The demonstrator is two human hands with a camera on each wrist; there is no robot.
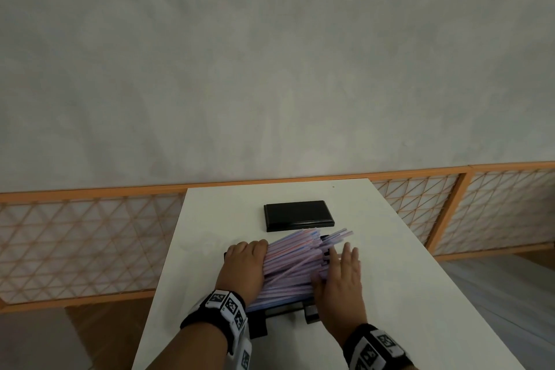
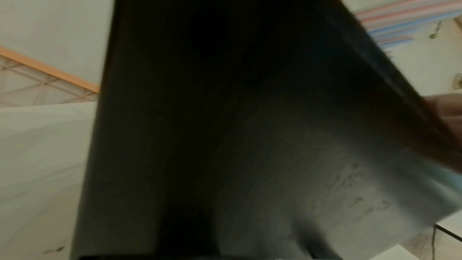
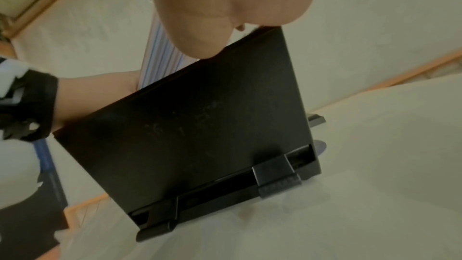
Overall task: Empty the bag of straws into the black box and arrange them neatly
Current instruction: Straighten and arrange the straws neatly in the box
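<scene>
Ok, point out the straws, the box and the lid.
straws [image 1: 288, 267]: head view, middle of the bundle.
box [image 3: 200, 126]: right wrist view, outer side wall.
lid [image 1: 297, 213]: head view, centre of its top.

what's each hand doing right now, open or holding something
left hand: fingers curled over the left edge of the straws
right hand: open, flat on the straws

Head view above, facing down table [image 1: 405, 294]; wrist views close against black box [image 3: 200, 126], shared.
</scene>
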